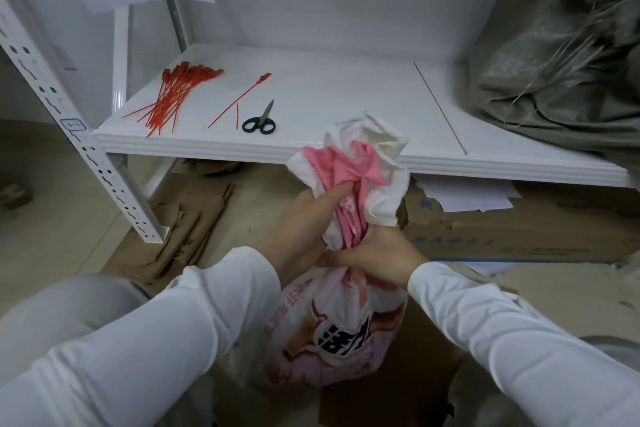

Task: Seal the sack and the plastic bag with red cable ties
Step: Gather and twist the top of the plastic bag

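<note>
The left hand (pixel 306 218) and right hand (pixel 375 253) squeeze the pink sack (pixel 343 333) shut at its bunched top. On the shelf (pixel 346 90) lie red cable ties (pixel 169 94) and scissors (pixel 259 120).

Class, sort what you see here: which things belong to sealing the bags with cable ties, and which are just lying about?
For the job: pink-and-white bag, its neck gripped by the left hand and right hand; bundle of red cable ties; single red cable tie; scissors; probably the grey sack.
Lying about: cardboard box; loose papers; flattened cardboard.
</note>
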Demonstrator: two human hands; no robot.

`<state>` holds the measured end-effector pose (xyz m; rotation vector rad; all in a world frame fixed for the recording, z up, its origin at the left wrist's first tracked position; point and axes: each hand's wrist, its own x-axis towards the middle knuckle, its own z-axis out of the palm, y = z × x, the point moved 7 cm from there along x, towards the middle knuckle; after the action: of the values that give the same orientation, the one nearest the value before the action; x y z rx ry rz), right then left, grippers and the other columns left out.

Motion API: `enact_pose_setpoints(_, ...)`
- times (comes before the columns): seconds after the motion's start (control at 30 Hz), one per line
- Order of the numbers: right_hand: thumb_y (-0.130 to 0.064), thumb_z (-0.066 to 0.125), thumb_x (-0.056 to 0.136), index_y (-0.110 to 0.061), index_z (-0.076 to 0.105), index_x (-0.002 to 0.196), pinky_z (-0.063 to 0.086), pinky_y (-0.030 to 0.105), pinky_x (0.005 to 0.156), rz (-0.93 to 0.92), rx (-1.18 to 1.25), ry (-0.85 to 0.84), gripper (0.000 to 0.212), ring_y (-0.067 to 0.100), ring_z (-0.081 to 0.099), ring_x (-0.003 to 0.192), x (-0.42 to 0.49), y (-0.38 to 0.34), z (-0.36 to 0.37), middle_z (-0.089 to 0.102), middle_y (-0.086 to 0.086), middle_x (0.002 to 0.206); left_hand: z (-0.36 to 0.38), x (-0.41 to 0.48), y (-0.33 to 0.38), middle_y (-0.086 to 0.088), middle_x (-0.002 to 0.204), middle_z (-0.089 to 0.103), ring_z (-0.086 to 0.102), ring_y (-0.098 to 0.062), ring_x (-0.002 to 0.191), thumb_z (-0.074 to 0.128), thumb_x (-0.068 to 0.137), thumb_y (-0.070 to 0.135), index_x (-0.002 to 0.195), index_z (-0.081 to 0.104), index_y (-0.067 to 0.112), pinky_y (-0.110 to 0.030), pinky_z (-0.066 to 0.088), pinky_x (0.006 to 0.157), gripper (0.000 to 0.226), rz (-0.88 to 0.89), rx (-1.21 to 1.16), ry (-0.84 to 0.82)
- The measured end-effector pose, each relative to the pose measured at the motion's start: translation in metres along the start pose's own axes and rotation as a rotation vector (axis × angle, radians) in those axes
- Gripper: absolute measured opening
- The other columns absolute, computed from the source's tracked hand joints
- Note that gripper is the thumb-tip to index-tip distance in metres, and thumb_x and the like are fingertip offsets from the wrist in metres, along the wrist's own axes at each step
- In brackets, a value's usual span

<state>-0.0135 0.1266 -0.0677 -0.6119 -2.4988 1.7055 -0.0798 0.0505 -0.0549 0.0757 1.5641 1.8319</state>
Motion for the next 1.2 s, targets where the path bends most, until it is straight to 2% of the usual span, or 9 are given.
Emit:
enact_pose_setpoints(0.17, -0.015, 0.081, 0.07, -0.024, 0.064, 0.081, 0.051, 0.025, 0.071, 0.184, -0.036, 0.206, 0.022, 0.017, 0.064, 0.082, -0.002, 0.011, -0.021, 0.066, -0.003, 0.082, 0.017, -0.011, 0.015, -0.012, 0.104, 0.072, 0.07, -0.023, 0.097, 0.06, 0.089, 0.001, 0.112, 0.064, 0.002, -0.033, 0.056, 0.087, 0.024, 0.139, 0.056, -0.272)
enact_pose_setpoints(0.3, -0.002, 0.072, 0.076, -0.019, 0.057, 0.069, 0.039, 0.018, 0.049, 0.211, 0.113, 0.306, 0.023, 0.013, 0.054, 0.062, -0.002, 0.009, -0.032, 0.055, -0.002, 0.066, 0.018, -0.02, 0.04, -0.009, 0.09, 0.073, 0.07, -0.019, 0.085, 0.064, 0.079, -0.008, 0.098, 0.067, 0.001, -0.027, 0.058, 0.07, 0.022, 0.312, 0.441, -0.378)
enact_pose_setpoints(0.43, 0.007, 0.067, 0.073, 0.007, 0.066, 0.075, 0.045, 0.021, 0.057, 0.168, 0.233, 0.415, 0.003, 0.018, 0.057, 0.065, -0.002, 0.0, -0.045, 0.059, 0.006, 0.067, -0.003, -0.006, 0.053, -0.004, 0.101, 0.067, 0.063, -0.021, 0.097, 0.081, 0.065, 0.007, 0.106, 0.064, 0.012, -0.031, 0.054, 0.083, 0.044, 0.398, 0.82, -0.267)
enact_pose_setpoints(0.53, 0.015, 0.062, 0.072, -0.002, 0.059, 0.061, 0.037, 0.01, 0.041, 0.118, 0.225, 0.395, 0.02, 0.003, 0.05, 0.045, -0.005, -0.013, -0.051, 0.053, -0.006, 0.046, -0.014, 0.003, 0.047, 0.01, 0.109, 0.06, 0.056, -0.006, 0.101, 0.091, 0.056, 0.025, 0.118, 0.057, 0.022, -0.024, 0.049, 0.087, 0.071, 0.432, 0.995, -0.227)
enact_pose_setpoints(0.67, 0.02, 0.057, 0.069, -0.001, 0.063, 0.076, 0.04, 0.01, 0.045, 0.02, 0.228, 0.332, 0.023, 0.007, 0.052, 0.055, -0.013, -0.032, -0.051, 0.057, 0.003, 0.06, -0.004, -0.003, 0.037, 0.024, 0.104, 0.056, 0.052, 0.01, 0.095, 0.092, 0.052, 0.039, 0.11, 0.055, 0.033, -0.001, 0.038, 0.084, 0.069, 0.56, 1.104, -0.308)
enact_pose_setpoints(0.77, 0.023, 0.058, 0.068, -0.006, 0.062, 0.072, 0.04, 0.006, 0.044, -0.029, 0.231, 0.315, 0.03, -0.008, 0.052, 0.045, -0.015, -0.042, -0.052, 0.058, -0.015, 0.047, 0.003, -0.012, 0.039, 0.024, 0.1, 0.05, 0.048, 0.007, 0.1, 0.085, 0.051, 0.059, 0.104, 0.047, 0.045, -0.012, 0.038, 0.093, 0.066, 0.674, 1.258, -0.211)
enact_pose_setpoints(0.9, 0.021, 0.062, 0.072, -0.003, 0.065, 0.083, 0.044, 0.007, 0.048, -0.09, 0.252, 0.258, 0.026, -0.008, 0.056, 0.049, -0.018, -0.051, -0.051, 0.063, -0.012, 0.054, 0.012, -0.02, 0.033, 0.035, 0.093, 0.044, 0.037, 0.034, 0.091, 0.088, 0.053, 0.05, 0.097, 0.04, 0.05, 0.005, 0.032, 0.08, 0.066, 0.67, 1.128, -0.251)
enact_pose_setpoints(1.13, 0.013, 0.066, 0.076, -0.005, 0.06, 0.077, 0.04, 0.01, 0.042, -0.155, 0.234, 0.212, 0.019, -0.005, 0.054, 0.044, -0.021, -0.061, -0.044, 0.056, -0.016, 0.044, 0.006, -0.009, 0.018, 0.021, 0.068, 0.061, 0.06, 0.004, 0.073, 0.082, 0.051, 0.059, 0.064, 0.059, 0.036, -0.018, 0.046, 0.074, 0.035, 0.46, 0.891, -0.207)
enact_pose_setpoints(1.2, 0.014, 0.064, 0.076, -0.004, 0.057, 0.077, 0.039, 0.009, 0.042, -0.18, 0.227, 0.187, 0.02, -0.006, 0.054, 0.043, -0.021, -0.065, -0.043, 0.056, -0.017, 0.043, 0.011, -0.015, 0.016, 0.023, 0.081, 0.067, 0.062, 0.009, 0.082, 0.083, 0.064, 0.044, 0.079, 0.066, 0.037, -0.01, 0.045, 0.077, 0.024, 0.417, 0.792, -0.268)
